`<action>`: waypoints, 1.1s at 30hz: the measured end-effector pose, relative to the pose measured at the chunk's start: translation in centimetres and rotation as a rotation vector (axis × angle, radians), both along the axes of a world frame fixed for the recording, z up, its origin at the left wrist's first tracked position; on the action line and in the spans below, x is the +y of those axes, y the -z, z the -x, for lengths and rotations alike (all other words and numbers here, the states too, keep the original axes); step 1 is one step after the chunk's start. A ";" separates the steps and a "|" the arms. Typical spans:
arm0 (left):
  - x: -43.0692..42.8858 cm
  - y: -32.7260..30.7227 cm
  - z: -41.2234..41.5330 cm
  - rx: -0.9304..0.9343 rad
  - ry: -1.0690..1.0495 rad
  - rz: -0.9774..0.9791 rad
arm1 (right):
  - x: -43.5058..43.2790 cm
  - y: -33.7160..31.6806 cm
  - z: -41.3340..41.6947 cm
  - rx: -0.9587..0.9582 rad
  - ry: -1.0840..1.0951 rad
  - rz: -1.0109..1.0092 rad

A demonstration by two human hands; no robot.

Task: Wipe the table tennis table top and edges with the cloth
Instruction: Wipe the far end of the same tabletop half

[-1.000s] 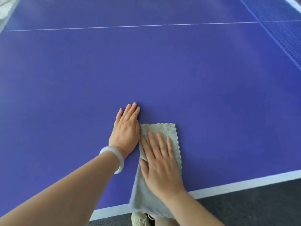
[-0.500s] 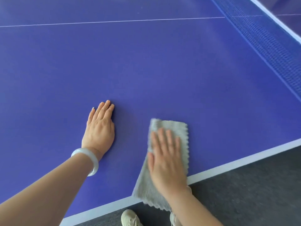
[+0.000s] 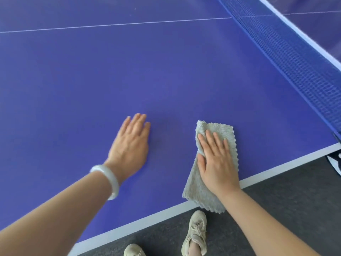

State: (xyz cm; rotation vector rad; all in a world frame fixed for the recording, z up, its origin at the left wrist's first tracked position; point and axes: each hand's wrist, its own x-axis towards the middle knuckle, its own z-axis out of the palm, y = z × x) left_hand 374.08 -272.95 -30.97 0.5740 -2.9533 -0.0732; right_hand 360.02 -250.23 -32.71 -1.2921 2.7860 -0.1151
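The blue table tennis table (image 3: 166, 74) fills most of the view, with a white band along its near edge. A folded grey cloth (image 3: 224, 132) lies near that edge, its lower end hanging over the band. My right hand (image 3: 215, 159) presses flat on the cloth with straight fingers. My left hand (image 3: 132, 145) rests flat on the bare table surface to the left of the cloth, a pale bangle on its wrist. A gap of bare table separates the two hands.
The blue net (image 3: 287, 58) with a white top band runs diagonally across the upper right. A thin white centre line (image 3: 114, 24) crosses the far table. Dark grey floor (image 3: 287, 196) and my pale shoes (image 3: 195, 231) lie below the table edge.
My right hand has slid the cloth to the right, away from my left hand. The view has shifted right, bringing more of the net into sight.
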 end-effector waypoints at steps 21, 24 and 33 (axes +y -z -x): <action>1.9 2.0 9.8 0.050 -0.317 -0.267 | -2.6 0.9 2.5 -0.027 -0.181 0.074; 1.9 2.0 9.7 0.041 -0.310 -0.238 | -1.5 0.8 5.1 -0.055 -0.482 0.039; 2.1 1.9 9.7 0.029 -0.325 -0.211 | -4.6 0.0 17.1 -0.025 0.180 -0.077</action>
